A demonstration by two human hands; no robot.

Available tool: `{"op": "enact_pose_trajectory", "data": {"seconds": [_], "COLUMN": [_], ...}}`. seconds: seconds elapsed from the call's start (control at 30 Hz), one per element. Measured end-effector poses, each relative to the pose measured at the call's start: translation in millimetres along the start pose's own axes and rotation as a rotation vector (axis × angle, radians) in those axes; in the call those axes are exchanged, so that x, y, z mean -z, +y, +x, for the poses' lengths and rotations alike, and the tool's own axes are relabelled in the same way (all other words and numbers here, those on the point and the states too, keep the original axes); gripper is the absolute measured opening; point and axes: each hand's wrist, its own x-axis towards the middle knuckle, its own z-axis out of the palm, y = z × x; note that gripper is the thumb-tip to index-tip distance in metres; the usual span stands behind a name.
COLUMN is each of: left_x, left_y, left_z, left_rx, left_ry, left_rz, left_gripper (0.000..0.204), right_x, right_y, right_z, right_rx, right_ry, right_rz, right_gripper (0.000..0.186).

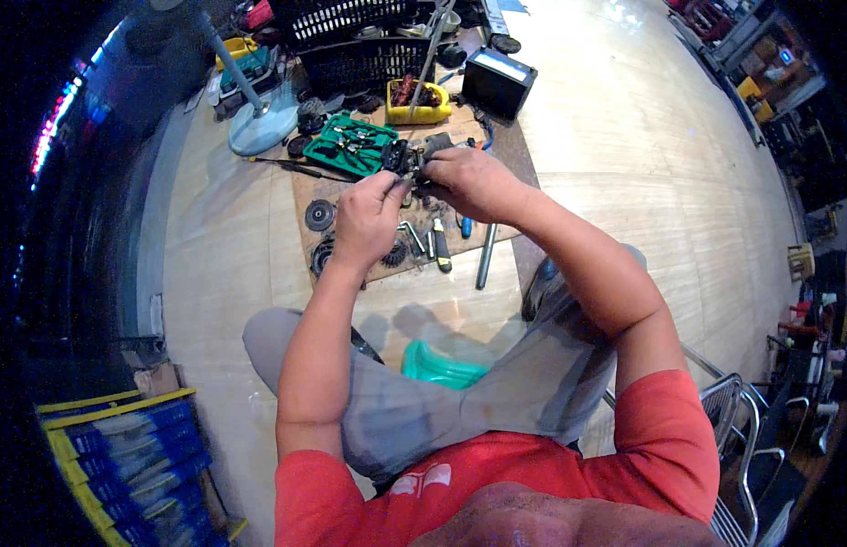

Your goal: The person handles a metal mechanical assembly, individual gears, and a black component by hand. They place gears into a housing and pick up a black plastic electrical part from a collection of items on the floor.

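Observation:
Both hands meet over a board on the floor, at a dark metal mechanical part whose kind I cannot make out. My left hand is closed in a pinch at its near left side. From the right, my right hand curls its fingers round the part; the fingertips are partly hidden. Just beyond lies a green tray of pliers-like tools. Below the hands are a bent hex key, a yellow-and-black handled tool and a metal tube. Round toothed metal parts lie left.
A yellow container holding reddish-brown pieces stands behind the hands. Behind it are black crates, with a black battery-like box to the right. A round stand base is at far left. A green stool sits between my legs.

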Motion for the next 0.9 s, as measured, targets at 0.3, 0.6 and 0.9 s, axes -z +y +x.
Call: {"op": "enact_pose_trajectory", "data": {"seconds": [0.3,0.6,0.9], "left_x": [-3,-4,3], "left_y": [-1,-3,-3], "left_z": [1,0,-5], "left_rx": [-0.048,-0.104,0.117], "left_ry": [0.026,0.086,0.082], "left_rz": [-0.052,-0.034,-0.139], "left_gripper": [0.012,0.017,0.023], "right_x": [4,0,14], "right_y": [5,3,4], "right_z": [0,2,0], "right_rx": [-0.008,0.04,0.081], "right_ry": [-0.041,-0.008,0.04], "right_rz": [0.051,0.027,-0.052], "right_gripper": [0.013,0.013,0.014]}}
